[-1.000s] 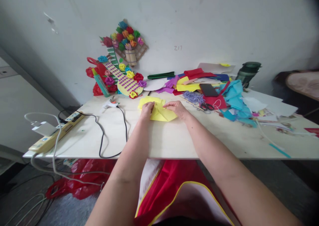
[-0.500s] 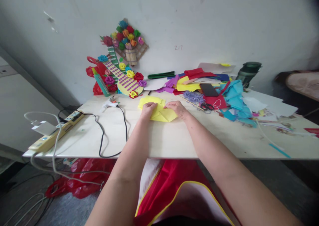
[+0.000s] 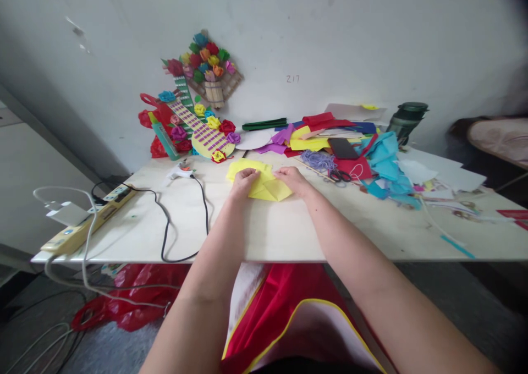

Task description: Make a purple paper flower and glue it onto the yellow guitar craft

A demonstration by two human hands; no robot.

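Observation:
Yellow crepe-like paper (image 3: 269,189) lies near the middle of the white table (image 3: 284,231), with creased pieces overlapping. My left hand (image 3: 244,183) is closed, its fingers pinching the paper on the left side. Across from it, my right hand (image 3: 292,180) pinches the paper's right edge between thumb and fingertips. More yellow paper shows beyond my left hand. Both forearms reach in from the bottom of the view.
A white glue gun (image 3: 180,171) with a black cord lies left, near a power strip (image 3: 88,220). Paper-flower decorations (image 3: 202,132) lean against the wall. To the right are scissors (image 3: 340,176), a phone (image 3: 344,148), coloured paper (image 3: 388,157) and a dark bottle (image 3: 406,122).
My left hand's fingers have shifted slightly on the paper since a second ago. The right hand keeps nearly the same place. The whole view has turned a little.

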